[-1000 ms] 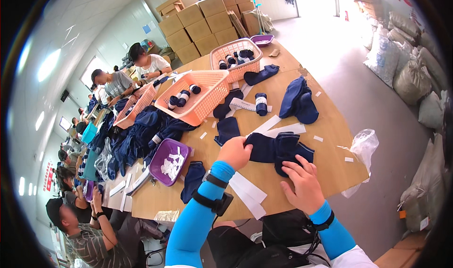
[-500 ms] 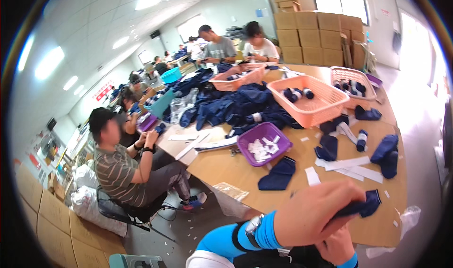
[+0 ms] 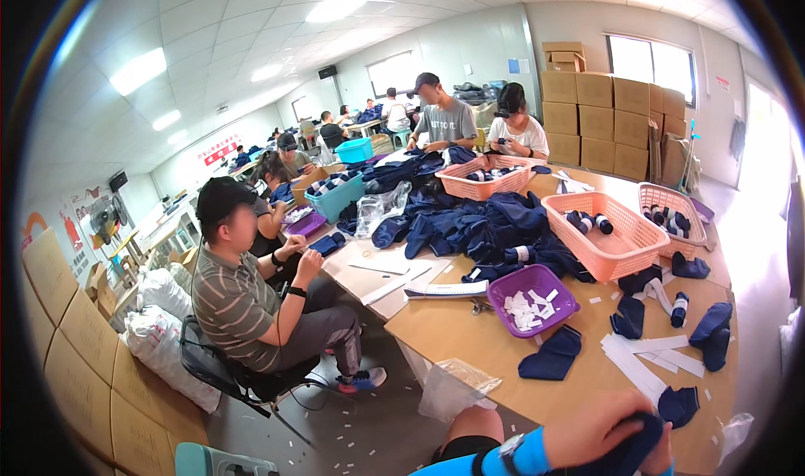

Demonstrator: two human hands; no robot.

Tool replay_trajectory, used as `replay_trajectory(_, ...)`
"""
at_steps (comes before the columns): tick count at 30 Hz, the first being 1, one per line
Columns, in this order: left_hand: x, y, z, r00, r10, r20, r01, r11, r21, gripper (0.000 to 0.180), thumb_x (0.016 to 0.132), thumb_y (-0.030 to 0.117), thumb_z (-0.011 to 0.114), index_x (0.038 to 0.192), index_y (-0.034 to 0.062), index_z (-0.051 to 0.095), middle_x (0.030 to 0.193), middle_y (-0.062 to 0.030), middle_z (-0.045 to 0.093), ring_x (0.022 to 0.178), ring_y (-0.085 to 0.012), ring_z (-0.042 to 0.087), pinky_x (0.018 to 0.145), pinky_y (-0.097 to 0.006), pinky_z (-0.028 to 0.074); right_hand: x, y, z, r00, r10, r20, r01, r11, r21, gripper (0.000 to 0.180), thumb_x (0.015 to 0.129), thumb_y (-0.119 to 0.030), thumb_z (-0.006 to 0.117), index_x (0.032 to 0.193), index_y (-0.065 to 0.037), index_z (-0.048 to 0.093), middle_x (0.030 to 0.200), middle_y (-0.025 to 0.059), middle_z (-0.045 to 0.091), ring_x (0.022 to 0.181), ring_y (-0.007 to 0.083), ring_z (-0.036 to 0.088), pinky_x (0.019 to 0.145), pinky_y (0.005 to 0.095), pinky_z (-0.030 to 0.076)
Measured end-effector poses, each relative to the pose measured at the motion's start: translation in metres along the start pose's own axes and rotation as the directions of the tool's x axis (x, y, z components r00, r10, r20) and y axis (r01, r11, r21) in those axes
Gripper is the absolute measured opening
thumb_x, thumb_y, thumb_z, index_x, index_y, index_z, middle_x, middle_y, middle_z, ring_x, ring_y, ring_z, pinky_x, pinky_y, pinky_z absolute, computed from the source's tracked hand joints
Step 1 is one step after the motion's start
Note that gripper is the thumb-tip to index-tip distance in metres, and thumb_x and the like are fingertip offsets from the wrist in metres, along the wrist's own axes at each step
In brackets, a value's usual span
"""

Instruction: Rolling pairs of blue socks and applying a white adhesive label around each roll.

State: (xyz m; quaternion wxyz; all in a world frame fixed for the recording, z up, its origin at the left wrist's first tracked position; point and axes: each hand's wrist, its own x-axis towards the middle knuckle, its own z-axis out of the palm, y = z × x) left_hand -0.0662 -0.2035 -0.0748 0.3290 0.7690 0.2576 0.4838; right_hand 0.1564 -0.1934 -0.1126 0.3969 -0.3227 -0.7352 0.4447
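Observation:
At the lower right, over the near table edge, my left hand is closed on a dark navy sock; that arm wears a blue sleeve and a watch. My right hand grips the same sock from the right, its fingers mostly hidden behind the fabric. Just beyond lies another navy sock, with white paper strips next to it. A flat navy sock rests left of them, near a purple basket of small white paper pieces. Further right are a banded sock roll and a folded sock.
Peach baskets with rolled socks stand beyond a heap of navy socks. A co-worker sits at the left with hands raised; others work further back. A clear plastic bag hangs at the table edge. Cartons are stacked behind.
My view has shifted, so the table sits further right and my hands lower. My left hand has turned, and more of the sock shows between my hands.

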Motion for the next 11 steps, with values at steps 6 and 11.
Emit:
replay_trajectory(6,-0.015,-0.136,0.002,0.917,-0.28,-0.284,0.353,0.9,0.255,0.032,0.097,0.012,0.074,0.126,0.0062,0.062,0.108,-0.0219,0.077,0.099,-0.0449,0.072,0.083,-0.05,0.057,-0.007,0.055,0.034,0.991,0.121,0.058,-0.115,0.989,-0.096,0.076,0.09,-0.008,0.077,0.154,0.007,0.039,0.136,0.0207,0.064,0.126,0.0288,0.065,0.108,0.0407,0.052)
replay_trajectory(11,-0.025,-0.149,0.004,0.848,-0.379,-0.372,0.484,0.84,0.248,0.038,0.1,0.015,0.072,0.134,0.0094,0.057,0.109,-0.0244,0.076,0.1,-0.0448,0.072,0.083,-0.052,0.057,-0.005,0.094,0.025,0.872,0.442,-0.211,-0.489,0.807,-0.33,0.066,0.089,-0.011,0.08,0.146,0.0,0.049,0.123,0.0246,0.072,0.12,0.0345,0.069,0.109,0.0485,0.05)
